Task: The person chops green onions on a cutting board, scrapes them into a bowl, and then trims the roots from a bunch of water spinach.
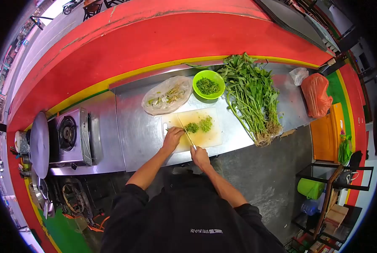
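Note:
My right hand [200,157] is wrapped round the handle of a knife [186,133], its blade slanting up and left across the yellowed white cutting board [209,141]. Left of the blade, my left hand [174,137] has its fingers curled and pressed together on greens, mostly hidden beneath them. Just right of the blade lies a small pile of chopped dark greens [192,127], beside a paler chopped pile [206,123]. Behind the board stand a lime-green bowl [219,79] of chopped greens [207,86] and a clear plastic bag [150,109] with stems and trimmings.
A large bunch of leafy greens with roots [254,95] lies on the steel counter [133,141] to the right. Further right is a red plastic bag [316,96]. At the left stand a gas stove [68,135] and a big round lid [40,145]. A red wall [163,42] runs behind.

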`<action>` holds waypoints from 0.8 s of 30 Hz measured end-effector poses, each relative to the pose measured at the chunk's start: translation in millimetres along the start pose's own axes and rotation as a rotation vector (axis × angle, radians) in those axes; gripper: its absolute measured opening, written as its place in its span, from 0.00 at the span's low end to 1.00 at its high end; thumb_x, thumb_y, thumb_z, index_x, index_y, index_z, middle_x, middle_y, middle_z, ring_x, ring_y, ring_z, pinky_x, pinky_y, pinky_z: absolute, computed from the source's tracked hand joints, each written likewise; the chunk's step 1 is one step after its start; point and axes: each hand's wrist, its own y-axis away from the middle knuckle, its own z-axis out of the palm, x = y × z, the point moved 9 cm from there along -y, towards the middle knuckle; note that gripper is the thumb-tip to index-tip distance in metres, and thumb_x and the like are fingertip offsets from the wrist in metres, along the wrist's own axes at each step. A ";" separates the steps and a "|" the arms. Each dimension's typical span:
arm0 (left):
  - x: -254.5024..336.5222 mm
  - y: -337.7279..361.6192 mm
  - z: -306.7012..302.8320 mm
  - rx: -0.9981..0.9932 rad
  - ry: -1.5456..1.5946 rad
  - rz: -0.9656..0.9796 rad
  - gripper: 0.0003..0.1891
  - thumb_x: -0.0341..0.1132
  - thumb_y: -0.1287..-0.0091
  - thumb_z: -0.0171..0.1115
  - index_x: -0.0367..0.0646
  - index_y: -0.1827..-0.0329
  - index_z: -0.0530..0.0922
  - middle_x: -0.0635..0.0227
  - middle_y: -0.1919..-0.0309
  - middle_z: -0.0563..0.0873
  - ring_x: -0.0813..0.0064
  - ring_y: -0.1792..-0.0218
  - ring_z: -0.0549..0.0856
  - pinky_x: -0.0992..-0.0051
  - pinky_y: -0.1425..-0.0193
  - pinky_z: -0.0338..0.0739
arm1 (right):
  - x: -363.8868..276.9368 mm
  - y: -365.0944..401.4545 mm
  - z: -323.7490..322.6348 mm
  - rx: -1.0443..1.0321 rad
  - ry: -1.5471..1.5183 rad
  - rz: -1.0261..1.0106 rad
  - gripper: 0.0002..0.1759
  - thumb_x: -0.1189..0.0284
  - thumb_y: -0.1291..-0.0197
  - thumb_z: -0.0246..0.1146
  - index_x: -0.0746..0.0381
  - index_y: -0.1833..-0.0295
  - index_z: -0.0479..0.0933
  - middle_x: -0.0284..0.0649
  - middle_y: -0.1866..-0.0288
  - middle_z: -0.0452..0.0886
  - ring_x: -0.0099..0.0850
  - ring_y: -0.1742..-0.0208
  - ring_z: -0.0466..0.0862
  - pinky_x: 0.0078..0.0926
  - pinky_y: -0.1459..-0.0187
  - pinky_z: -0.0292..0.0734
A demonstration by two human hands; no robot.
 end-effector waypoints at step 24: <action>2.4 -1.2 -2.4 0.006 0.011 0.017 0.06 0.25 0.40 0.66 0.38 0.60 0.86 0.62 0.57 0.88 0.59 0.53 0.86 0.63 0.45 0.78 | -12.2 -8.4 -2.5 0.003 0.025 0.014 0.28 0.55 0.28 0.57 0.73 0.62 0.82 0.68 0.68 0.82 0.66 0.62 0.84 0.58 0.57 0.80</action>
